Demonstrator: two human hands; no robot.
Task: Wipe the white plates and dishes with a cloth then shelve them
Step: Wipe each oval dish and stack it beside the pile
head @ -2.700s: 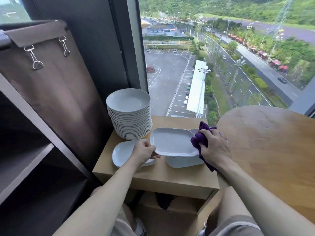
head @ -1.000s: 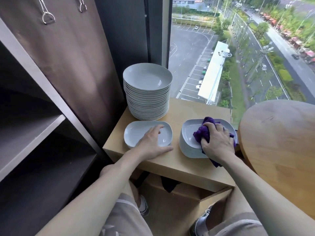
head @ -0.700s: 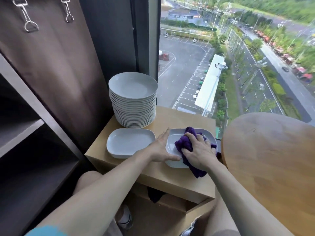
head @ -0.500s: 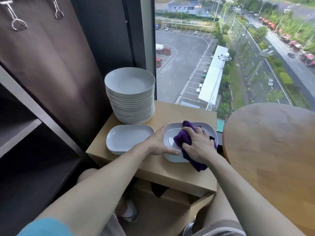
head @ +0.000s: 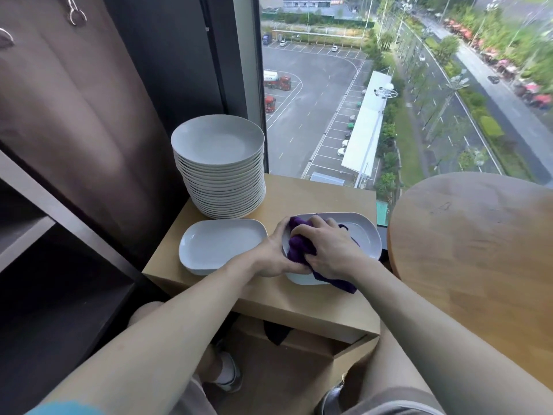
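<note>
Cloth of purple fabric (head: 299, 250), bunched in the curled right hand (head: 332, 250), presses into the white oblong ceramic dish (head: 362, 235) on the pale wooden side table (head: 314, 196); the left hand (head: 269, 256) clamps its rim, seemingly steadying it.

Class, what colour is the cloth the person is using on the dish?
Dark purple. The cloth shows in the head view, bunched under the right hand.

We find a tall stack of round white plates (head: 220, 163) behind two oblong dishes: the left dish (head: 221, 245) bare, the right dish (head: 363, 235) under a bunched purple cloth (head: 300, 245).
</note>
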